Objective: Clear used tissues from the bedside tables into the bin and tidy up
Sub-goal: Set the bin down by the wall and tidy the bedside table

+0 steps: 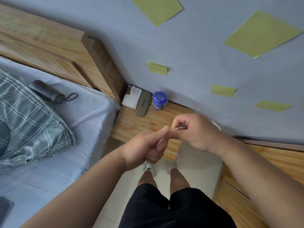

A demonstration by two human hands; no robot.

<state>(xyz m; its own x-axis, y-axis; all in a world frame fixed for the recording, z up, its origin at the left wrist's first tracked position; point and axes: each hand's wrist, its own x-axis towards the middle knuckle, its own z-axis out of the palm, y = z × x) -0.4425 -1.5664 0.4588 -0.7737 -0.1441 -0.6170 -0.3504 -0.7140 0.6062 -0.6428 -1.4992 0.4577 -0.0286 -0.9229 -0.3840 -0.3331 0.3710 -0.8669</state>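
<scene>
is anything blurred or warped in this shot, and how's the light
Head view: soft, even light, no glare; the right hand pinching the white cable and the green papers are motion-smeared; the wide lens bows the headboard; the blue bottle looks fairly sharp.

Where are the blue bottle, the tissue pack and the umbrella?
blue bottle (159, 97): head view, on its lid.
tissue pack (131, 99): head view, on its white top.
umbrella (43, 91): head view, on its folded dark body.
</scene>
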